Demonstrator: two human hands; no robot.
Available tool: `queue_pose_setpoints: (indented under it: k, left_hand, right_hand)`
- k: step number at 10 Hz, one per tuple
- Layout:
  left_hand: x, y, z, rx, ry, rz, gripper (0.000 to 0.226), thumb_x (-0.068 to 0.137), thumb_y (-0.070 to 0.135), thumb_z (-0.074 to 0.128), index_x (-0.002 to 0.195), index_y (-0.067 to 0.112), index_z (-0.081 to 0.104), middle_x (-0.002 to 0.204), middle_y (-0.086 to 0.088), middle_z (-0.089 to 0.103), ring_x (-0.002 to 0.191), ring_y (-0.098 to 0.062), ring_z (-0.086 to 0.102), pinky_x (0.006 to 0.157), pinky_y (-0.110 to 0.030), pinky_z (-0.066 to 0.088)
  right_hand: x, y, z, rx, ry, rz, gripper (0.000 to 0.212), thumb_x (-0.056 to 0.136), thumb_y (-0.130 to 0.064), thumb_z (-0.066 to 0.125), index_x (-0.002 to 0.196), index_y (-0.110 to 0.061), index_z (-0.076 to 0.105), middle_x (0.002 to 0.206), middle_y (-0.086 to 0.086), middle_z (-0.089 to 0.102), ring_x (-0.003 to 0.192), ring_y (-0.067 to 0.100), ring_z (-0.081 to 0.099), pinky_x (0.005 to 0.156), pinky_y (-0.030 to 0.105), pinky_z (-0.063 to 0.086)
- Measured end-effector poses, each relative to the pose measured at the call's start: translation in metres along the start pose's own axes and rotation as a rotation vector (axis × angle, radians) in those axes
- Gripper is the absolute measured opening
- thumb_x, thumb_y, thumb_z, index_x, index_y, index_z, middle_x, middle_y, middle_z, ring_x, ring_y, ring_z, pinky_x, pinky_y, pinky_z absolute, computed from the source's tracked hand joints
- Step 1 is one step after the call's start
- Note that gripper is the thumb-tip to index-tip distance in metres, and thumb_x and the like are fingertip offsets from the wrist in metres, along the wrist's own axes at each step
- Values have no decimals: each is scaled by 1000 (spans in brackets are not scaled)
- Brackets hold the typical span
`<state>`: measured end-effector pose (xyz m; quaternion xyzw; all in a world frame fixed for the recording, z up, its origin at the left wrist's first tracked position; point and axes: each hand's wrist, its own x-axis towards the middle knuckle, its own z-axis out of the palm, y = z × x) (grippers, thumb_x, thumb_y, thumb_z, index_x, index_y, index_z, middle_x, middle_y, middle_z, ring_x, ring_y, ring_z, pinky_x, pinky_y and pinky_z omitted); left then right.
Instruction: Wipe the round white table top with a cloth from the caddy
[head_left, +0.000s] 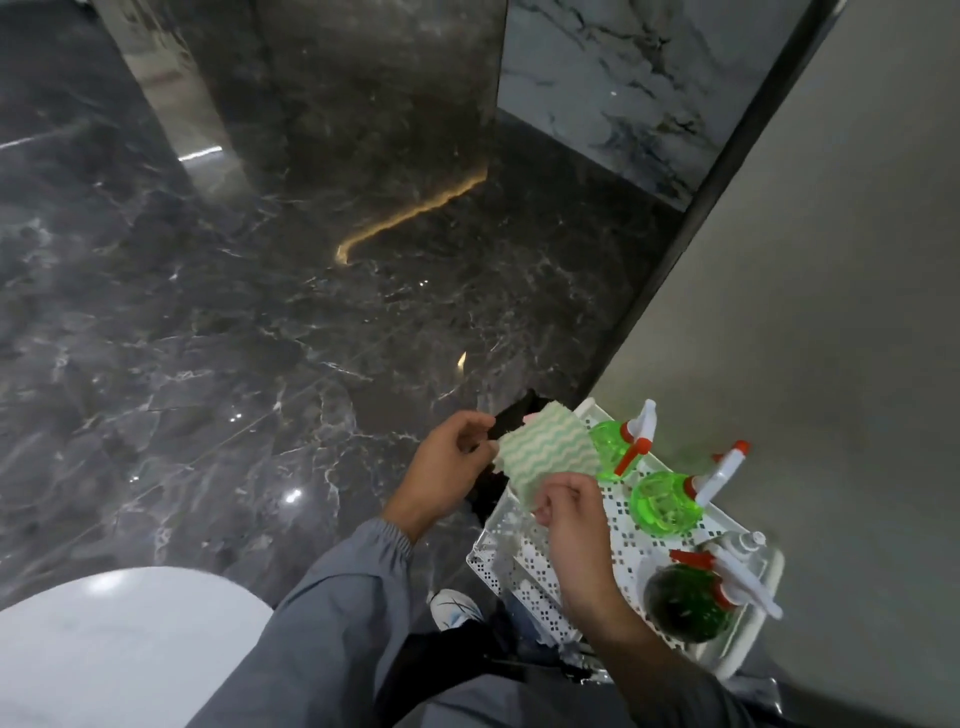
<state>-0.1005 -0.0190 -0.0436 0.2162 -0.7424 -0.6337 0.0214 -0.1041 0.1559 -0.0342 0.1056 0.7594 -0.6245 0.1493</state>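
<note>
A green-and-white wavy-striped cloth (545, 449) is held up over the white perforated caddy (524, 587). My left hand (449, 462) pinches its left edge. Its lower edge is pinched by my right hand (576, 525), above the caddy's tray. Part of the round white table top (114, 649) shows at the bottom left, apart from both hands. A dark item (511, 415) sticks out behind the cloth; what it is cannot be told.
Three green spray bottles (667, 501) with white-and-red triggers stand in the caddy against a grey wall (831, 312) on the right. Glossy dark marble floor (234, 312) spreads to the left and ahead. A dark marble pillar (363, 93) rises further back.
</note>
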Motion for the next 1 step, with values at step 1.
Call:
queue_pose_setpoints:
  k: [1]
  left_hand:
    - [-20, -4, -37, -55, 129, -8, 11, 98, 20, 72, 107, 26, 73, 105, 10, 75, 101, -6, 70, 97, -35, 58]
  right_hand:
    - [-3, -24, 52, 2, -173, -19, 12, 103, -9, 49, 105, -10, 61, 102, 8, 70, 93, 22, 69, 82, 36, 54]
